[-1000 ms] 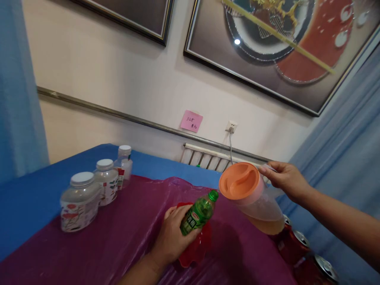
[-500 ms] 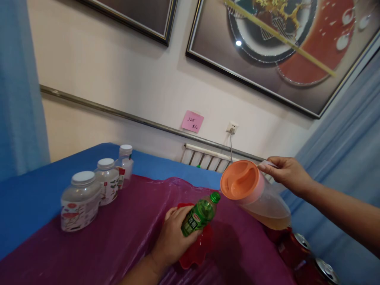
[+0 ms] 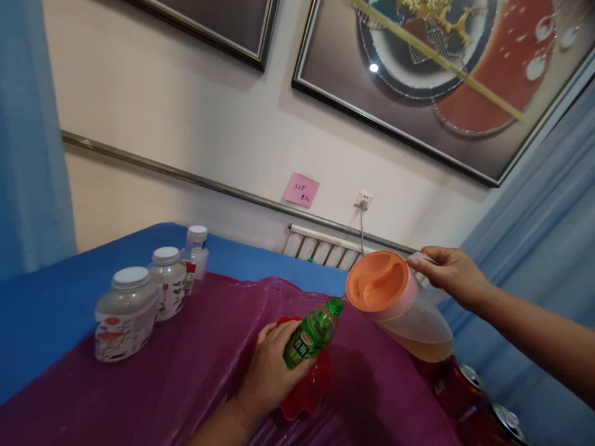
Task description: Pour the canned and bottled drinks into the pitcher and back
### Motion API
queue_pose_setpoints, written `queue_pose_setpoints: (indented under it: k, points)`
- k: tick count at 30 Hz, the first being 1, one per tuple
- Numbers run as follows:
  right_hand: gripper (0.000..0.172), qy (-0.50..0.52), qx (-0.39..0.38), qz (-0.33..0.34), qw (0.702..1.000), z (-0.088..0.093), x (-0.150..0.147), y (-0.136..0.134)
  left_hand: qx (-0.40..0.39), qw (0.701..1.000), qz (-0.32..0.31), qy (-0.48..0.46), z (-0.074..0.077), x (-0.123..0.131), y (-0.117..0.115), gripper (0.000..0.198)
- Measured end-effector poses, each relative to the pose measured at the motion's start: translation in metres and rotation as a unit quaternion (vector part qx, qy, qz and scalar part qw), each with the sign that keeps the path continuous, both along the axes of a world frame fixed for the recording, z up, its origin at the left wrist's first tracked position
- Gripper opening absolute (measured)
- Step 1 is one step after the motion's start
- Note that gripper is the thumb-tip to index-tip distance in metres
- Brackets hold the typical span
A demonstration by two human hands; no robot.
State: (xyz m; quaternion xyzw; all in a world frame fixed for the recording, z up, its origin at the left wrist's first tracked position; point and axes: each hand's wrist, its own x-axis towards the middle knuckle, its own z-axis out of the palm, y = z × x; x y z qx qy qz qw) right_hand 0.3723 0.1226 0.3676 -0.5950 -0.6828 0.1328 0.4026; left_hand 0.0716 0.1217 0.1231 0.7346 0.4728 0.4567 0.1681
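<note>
My left hand (image 3: 274, 368) is wrapped round a green plastic bottle (image 3: 310, 337), which leans to the right above a red scalloped bowl (image 3: 304, 396). My right hand (image 3: 453, 272) grips the handle of a clear pitcher (image 3: 416, 325) with an orange lid (image 3: 377, 282). The pitcher is tipped to the left, and a pale amber liquid lies in its lower side. Its lid edge is close to the bottle's mouth, with what looks like a thin trickle between them. Part of the bowl is hidden behind my left hand and the bottle.
Three clear jars with white lids, the nearest a wide jar (image 3: 125, 316), stand at the left. Several red cans (image 3: 458, 387) stand at the lower right. Purple plastic sheeting (image 3: 186, 384) covers part of the blue tabletop (image 3: 51, 291). A radiator (image 3: 320, 244) is behind the table.
The bottle's mouth has shifted very slightly left. The pitcher keeps almost the same tilt, and both hands hold on as before.
</note>
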Motion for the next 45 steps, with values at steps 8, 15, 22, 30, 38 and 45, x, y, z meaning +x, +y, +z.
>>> queue_pose_setpoints:
  k: [8,15,22,30,38,45]
  points:
    - [0.065,0.014,-0.004,-0.009,1.000,-0.002,-0.001,-0.005,-0.005,1.000,0.002,0.010,0.004,0.000,-0.002,0.053]
    - [0.066,-0.016,-0.013,-0.011,1.000,-0.003,0.002,-0.006,-0.001,1.000,-0.008,0.008,0.005,0.002,-0.003,0.055]
    - [0.066,-0.031,-0.002,0.005,0.999,0.001,-0.001,-0.011,0.004,1.000,-0.016,0.010,0.004,0.002,-0.002,0.054]
    - [0.067,-0.042,0.000,-0.006,0.999,0.003,-0.002,-0.014,-0.002,1.000,-0.015,0.013,0.006,0.003,-0.002,0.055]
    - [0.066,-0.042,0.002,-0.001,0.999,0.005,-0.003,-0.015,-0.001,1.000,-0.024,0.011,0.003,0.003,-0.003,0.056]
    - [0.065,-0.038,-0.007,-0.003,0.999,0.006,-0.007,-0.016,-0.005,1.000,-0.026,0.004,0.004,0.003,-0.004,0.056]
